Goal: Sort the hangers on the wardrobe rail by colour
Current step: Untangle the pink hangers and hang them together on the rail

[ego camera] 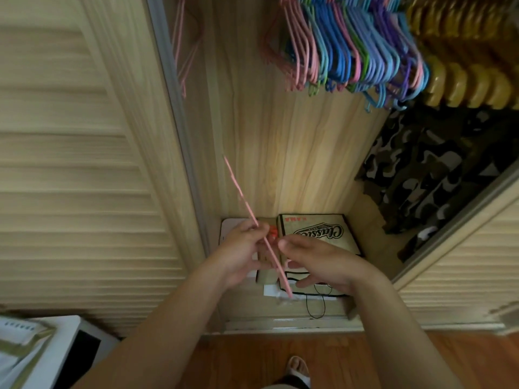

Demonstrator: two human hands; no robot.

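A: Pink, that one: the pink hanger (pixel 254 220) sits low in front of the person, seen edge-on, so it reads as one thin slanted line.

B: Who has it?

A: The left hand (pixel 241 248) pinches it near the middle, fingers curled round the wire. The right hand (pixel 317 262) is just beside the lower stretch, thumb out, fingers loosely spread. Whether it actually touches the wire, the view does not settle (the wire passes in front of the fingers and blurs there).

B: And the way it lies?

A: Its long axis runs from low near the right hand up and leftward, away from the body, toward the wardrobe's back panel (pixel 295 153). The top end points at the gap between the two groups on the rail.

B: Which groups?

A: A few pink hangers (pixel 182 49) hang alone at the far left, by the slatted door (pixel 84 164). Well apart to the right is the mixed bunch of hangers (pixel 356 49), pink, blue, green and purple together, then the yellow hangers (pixel 460 80) further right.

B: So where does it belong?

A: Probably with the pink few on the left. That is up and left of both hands, and the left hand is nearer, already gripping. The hook end cannot be made out, so the hanger may need turning before it goes onto the rail.

B: How far along is the sorting?

A: Early, judging by how mixed that bunch is.
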